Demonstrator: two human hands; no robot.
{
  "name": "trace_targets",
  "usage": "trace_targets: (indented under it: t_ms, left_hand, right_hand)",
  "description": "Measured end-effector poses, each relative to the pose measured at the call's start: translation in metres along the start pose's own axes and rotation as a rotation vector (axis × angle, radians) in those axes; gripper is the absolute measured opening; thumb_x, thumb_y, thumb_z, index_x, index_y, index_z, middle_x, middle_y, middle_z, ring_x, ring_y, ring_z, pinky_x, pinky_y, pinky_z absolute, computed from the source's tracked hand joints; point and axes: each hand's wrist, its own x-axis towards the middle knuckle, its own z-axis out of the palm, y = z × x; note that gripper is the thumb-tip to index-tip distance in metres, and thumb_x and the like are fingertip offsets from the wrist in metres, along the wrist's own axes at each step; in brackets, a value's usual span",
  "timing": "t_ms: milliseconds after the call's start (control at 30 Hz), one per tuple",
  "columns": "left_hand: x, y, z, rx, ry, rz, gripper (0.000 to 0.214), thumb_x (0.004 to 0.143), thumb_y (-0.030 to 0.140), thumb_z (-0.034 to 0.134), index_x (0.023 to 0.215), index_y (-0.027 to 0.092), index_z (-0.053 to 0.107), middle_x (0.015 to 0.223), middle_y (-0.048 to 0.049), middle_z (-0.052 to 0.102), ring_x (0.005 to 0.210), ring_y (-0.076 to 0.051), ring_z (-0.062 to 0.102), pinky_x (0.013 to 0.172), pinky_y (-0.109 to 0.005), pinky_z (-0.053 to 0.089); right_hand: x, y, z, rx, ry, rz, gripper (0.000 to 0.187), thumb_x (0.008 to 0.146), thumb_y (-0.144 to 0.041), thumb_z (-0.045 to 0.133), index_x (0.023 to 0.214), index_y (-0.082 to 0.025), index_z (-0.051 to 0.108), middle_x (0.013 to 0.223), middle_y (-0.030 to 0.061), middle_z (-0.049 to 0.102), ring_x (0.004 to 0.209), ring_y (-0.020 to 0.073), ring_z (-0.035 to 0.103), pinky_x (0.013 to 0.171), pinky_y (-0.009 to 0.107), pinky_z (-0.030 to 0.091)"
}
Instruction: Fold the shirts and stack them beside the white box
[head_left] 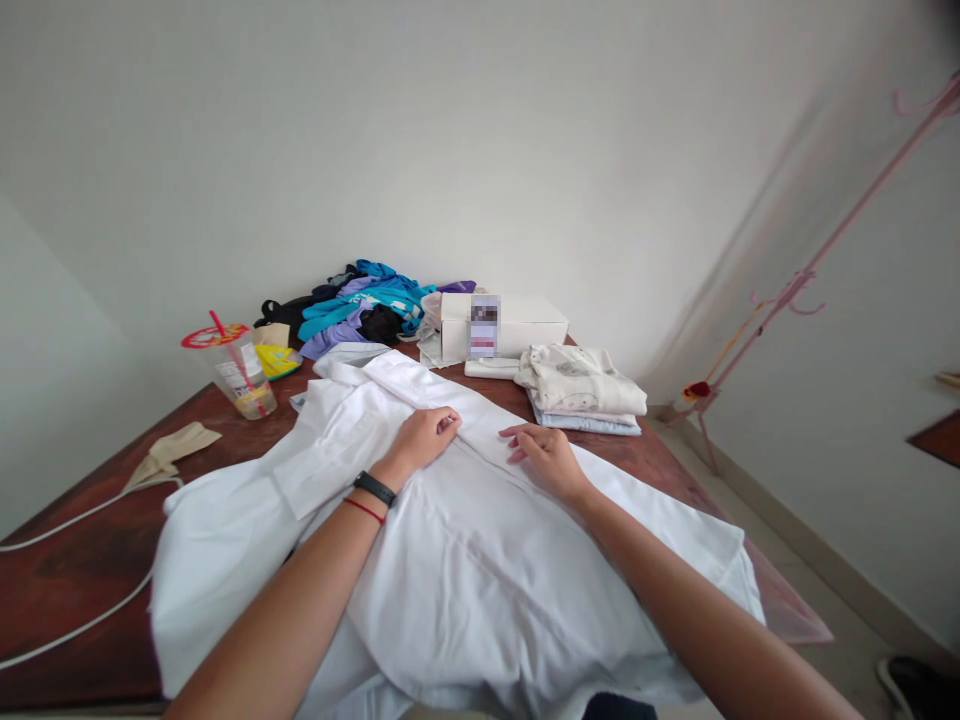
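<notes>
A white cotton button-up shirt (465,560) lies spread across a dark reddish wooden surface (67,580). The person's left hand (424,435) rests on it, curled, though I cannot tell whether it grips. The right hand (544,455) lies open and flat just beside it, near a stack of folded pale garments (581,385).

On the white box (525,322), label (484,326) blurred, unreadable. The white shirt (465,560) hides the table's (75,570) middle; near hem runs off bottom edge. Print on cup (238,375) too small.
</notes>
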Motion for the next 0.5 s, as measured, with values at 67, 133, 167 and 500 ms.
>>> trace_targets:
  t_ms: [67,133,167,500]
  left_hand:
    - [-0.001,0.000,0.000,0.002,-0.001,-0.005,0.023,0.091,0.035,0.056,0.092,0.022,0.075,0.079,-0.0026,0.074,0.068,-0.017,0.063,0.064,-0.026,0.041]
    - [-0.001,0.000,0.000,0.006,-0.006,-0.008,0.024,0.091,0.036,0.056,0.092,0.022,0.075,0.078,-0.0025,0.073,0.068,-0.017,0.062,0.063,-0.025,0.041]
    - [-0.001,0.000,0.000,0.008,-0.010,-0.009,0.024,0.091,0.037,0.056,0.092,0.022,0.075,0.078,-0.0024,0.073,0.068,-0.017,0.062,0.063,-0.025,0.041]
    - [0.000,-0.002,0.001,0.015,-0.049,0.000,0.026,0.094,0.039,0.054,0.091,0.022,0.073,0.075,-0.0015,0.073,0.069,-0.016,0.064,0.065,-0.024,0.044]
  right_hand:
    - [0.000,-0.001,-0.002,0.067,0.018,0.064,0.036,0.084,-0.032,0.047,0.081,-0.017,0.080,0.082,0.0084,0.077,0.085,0.0236,0.072,0.082,0.033,0.052]
    - [0.001,0.000,-0.004,0.124,0.039,0.112,0.036,0.080,-0.028,0.047,0.086,-0.015,0.080,0.074,0.0066,0.075,0.076,0.0220,0.071,0.077,0.031,0.053]
    - [0.002,0.001,-0.005,0.149,0.051,0.126,0.035,0.078,-0.026,0.047,0.083,-0.015,0.080,0.075,0.0066,0.075,0.071,0.0208,0.070,0.074,0.031,0.053]
    - [0.005,0.009,-0.005,0.035,0.038,-0.047,0.041,0.085,-0.025,0.048,0.053,-0.019,0.072,0.068,0.0046,0.070,0.068,0.0165,0.065,0.073,0.028,0.049]
